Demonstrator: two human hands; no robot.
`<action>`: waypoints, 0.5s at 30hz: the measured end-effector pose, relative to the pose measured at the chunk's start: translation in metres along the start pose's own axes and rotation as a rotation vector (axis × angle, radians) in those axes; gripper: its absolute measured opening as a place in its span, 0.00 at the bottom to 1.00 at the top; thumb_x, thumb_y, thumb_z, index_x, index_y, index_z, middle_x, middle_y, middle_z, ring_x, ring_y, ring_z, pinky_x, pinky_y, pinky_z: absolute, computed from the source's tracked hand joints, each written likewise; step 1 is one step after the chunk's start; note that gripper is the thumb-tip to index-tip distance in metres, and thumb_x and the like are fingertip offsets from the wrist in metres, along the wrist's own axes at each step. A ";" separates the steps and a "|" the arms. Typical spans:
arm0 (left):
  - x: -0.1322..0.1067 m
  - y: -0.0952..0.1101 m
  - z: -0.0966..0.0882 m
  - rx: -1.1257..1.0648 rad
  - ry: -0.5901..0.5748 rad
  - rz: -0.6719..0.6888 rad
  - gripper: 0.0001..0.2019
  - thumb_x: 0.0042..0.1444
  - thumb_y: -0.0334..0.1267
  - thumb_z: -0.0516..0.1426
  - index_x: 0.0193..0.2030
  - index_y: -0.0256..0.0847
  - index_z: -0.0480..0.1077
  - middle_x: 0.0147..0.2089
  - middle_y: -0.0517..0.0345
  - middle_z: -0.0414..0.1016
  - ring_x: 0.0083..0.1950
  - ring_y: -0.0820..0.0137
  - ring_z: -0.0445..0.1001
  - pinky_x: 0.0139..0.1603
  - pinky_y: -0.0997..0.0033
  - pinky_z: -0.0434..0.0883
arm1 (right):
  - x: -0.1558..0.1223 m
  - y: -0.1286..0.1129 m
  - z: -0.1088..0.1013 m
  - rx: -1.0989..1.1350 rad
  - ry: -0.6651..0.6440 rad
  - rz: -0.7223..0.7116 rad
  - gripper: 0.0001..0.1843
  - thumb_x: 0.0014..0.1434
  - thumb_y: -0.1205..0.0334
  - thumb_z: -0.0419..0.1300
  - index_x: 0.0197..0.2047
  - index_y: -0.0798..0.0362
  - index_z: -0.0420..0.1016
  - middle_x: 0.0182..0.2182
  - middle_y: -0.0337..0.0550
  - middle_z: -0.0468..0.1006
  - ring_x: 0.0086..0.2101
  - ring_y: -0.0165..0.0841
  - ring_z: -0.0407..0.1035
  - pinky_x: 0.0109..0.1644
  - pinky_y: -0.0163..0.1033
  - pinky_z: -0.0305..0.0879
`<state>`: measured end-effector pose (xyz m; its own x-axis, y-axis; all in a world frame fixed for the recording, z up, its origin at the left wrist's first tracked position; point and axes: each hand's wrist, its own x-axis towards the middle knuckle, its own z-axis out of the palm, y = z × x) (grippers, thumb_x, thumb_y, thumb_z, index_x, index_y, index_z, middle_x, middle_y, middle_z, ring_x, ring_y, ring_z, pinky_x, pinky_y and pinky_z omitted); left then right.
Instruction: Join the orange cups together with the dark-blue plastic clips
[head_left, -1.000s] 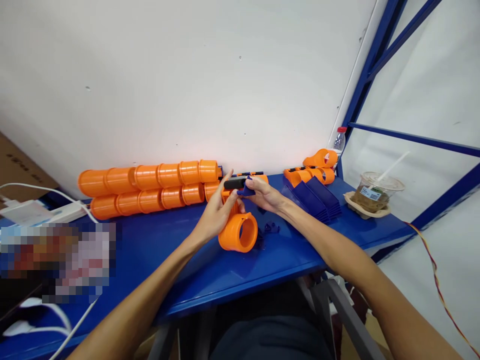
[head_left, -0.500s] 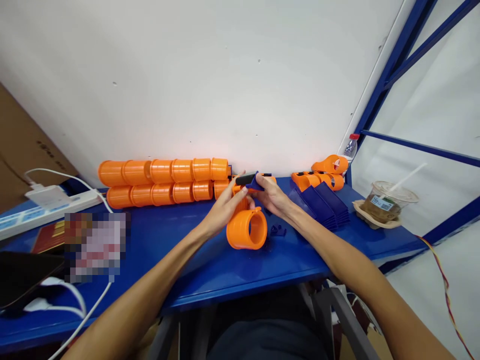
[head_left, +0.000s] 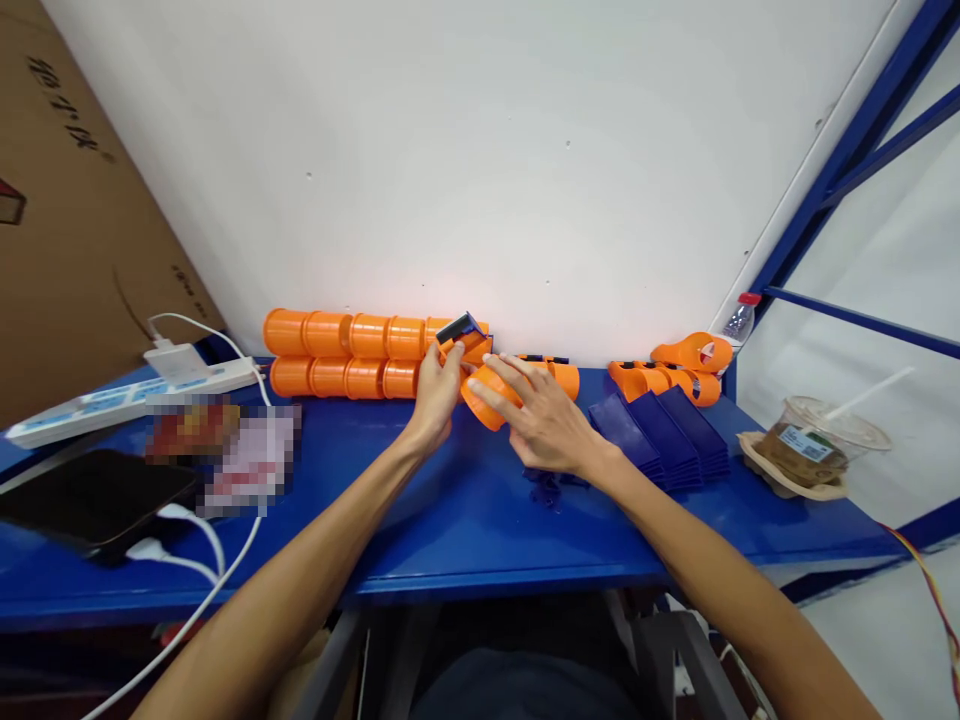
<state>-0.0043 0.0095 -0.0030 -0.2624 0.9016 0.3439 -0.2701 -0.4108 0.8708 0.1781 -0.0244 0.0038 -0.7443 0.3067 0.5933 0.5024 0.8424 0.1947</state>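
Note:
My left hand is closed around an orange cup-shaped part that carries a dark blue and black piece on top. It holds the part tilted, close to the end of two rows of orange cups lying against the wall. My right hand is open with fingers spread. Its fingertips touch the orange part's rim. Small dark blue clips lie on the blue table just below the right wrist.
Dark blue flat pieces and more orange parts sit at the right. A drink cup with straw stands far right. At the left lie a power strip, white cables and a black phone. A cardboard box leans at the left.
The orange part has moved left and up toward the cup rows, held by my left hand. My right hand has let go of the blue piece and opened. The view has turned left.

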 end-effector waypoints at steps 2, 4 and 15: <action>-0.005 0.003 0.002 -0.003 -0.058 -0.035 0.17 0.56 0.47 0.66 0.45 0.39 0.70 0.35 0.60 0.74 0.36 0.71 0.76 0.37 0.73 0.73 | 0.001 0.003 0.006 -0.086 -0.046 0.010 0.46 0.55 0.78 0.56 0.75 0.46 0.55 0.71 0.55 0.60 0.70 0.51 0.51 0.69 0.61 0.56; -0.010 0.007 0.006 -0.021 -0.138 -0.110 0.23 0.57 0.52 0.65 0.53 0.41 0.68 0.36 0.59 0.75 0.35 0.70 0.78 0.34 0.72 0.75 | 0.001 0.010 0.007 -0.114 0.010 0.083 0.42 0.59 0.73 0.58 0.74 0.45 0.56 0.68 0.55 0.63 0.66 0.51 0.57 0.65 0.60 0.60; -0.039 -0.002 0.011 1.073 -0.824 0.622 0.15 0.70 0.42 0.50 0.36 0.39 0.73 0.34 0.49 0.79 0.33 0.64 0.78 0.34 0.68 0.66 | -0.007 0.087 -0.019 -0.162 0.207 0.638 0.37 0.59 0.49 0.66 0.68 0.52 0.65 0.55 0.56 0.76 0.53 0.54 0.68 0.58 0.58 0.65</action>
<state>0.0169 -0.0233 -0.0145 0.6067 0.5953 0.5268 0.5763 -0.7858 0.2244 0.2349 0.0383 0.0313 -0.1899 0.6165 0.7641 0.8858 0.4433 -0.1375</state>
